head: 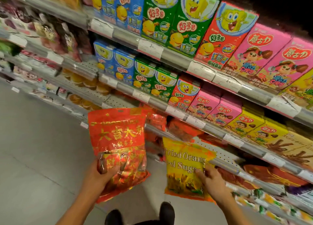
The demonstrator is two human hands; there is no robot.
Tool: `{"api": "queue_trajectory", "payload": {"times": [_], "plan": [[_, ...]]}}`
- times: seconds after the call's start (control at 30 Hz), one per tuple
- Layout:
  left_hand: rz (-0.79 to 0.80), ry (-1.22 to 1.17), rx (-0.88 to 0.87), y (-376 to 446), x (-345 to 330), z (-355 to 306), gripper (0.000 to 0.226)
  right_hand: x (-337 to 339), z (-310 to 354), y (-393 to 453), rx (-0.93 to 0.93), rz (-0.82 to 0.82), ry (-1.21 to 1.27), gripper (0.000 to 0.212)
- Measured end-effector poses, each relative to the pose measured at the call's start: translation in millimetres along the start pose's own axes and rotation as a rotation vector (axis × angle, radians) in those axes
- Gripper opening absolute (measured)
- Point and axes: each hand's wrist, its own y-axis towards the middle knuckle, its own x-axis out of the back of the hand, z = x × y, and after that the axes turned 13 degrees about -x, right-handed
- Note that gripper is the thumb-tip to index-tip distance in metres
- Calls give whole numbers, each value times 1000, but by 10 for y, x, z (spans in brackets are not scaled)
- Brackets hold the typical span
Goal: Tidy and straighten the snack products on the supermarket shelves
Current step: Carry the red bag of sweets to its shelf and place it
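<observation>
My left hand (103,173) grips the lower part of a red candy bag (116,136) with gold characters, held upright in front of the shelves. My right hand (211,180) grips the lower right of a yellow bag (183,160) printed "Fried Orange Peel Sugar", held out over the aisle next to a low perforated shelf (220,155). The two bags hang side by side, a small gap between them. More red bags (157,121) lie on the shelf behind them.
Upper shelves carry upright boxes: blue (118,9), green (171,21), red (223,36), pink (271,58) and yellow (245,125). Price-tag rails (176,55) run along the shelf fronts. Grey floor (33,148) lies to the left; my dark shoes (166,212) show at the bottom.
</observation>
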Motion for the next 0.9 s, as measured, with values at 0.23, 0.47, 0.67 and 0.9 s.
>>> {"api": "queue_trajectory", "payload": {"times": [0.23, 0.47, 0.67, 0.9], "plan": [[-129, -12, 81, -67, 734, 259, 113, -583, 712, -190, 36, 55, 83, 60], [-260, -38, 108, 112, 1135, 219, 101, -1045, 1135, 264, 36, 233, 183, 77], [-375, -88, 133, 401, 1495, 136, 107, -1461, 2225, 368, 63, 292, 215, 6], [-451, 48, 121, 1024, 1867, -190, 124, -2037, 3089, 964, -42, 349, 409, 50]]}}
